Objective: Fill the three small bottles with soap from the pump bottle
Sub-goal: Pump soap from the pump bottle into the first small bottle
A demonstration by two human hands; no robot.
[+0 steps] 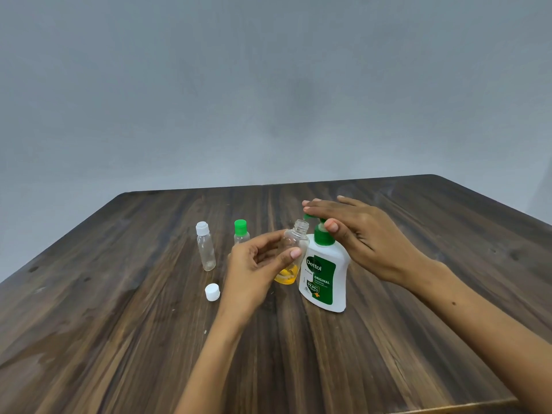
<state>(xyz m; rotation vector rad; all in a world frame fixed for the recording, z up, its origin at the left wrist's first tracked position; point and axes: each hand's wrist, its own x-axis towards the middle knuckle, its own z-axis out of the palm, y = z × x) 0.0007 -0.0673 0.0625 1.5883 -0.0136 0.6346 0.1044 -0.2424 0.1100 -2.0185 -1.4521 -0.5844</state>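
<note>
Left hand [257,264] gripping open small bottle [294,252], mouth up, tilted toward pump bottle [325,273]

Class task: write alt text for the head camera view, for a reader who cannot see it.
A person's left hand holds an uncapped small bottle, with a little yellow soap at its bottom, beside the pump bottle, while the right hand rests flat on the green pump. On the wooden table behind stand two capped small bottles, and a loose white cap lies nearby.

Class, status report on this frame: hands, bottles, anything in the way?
Left hand holds open bottle, some soap in. Right hand flat on pump. Two capped bottles wait. Nothing blocking.
</note>
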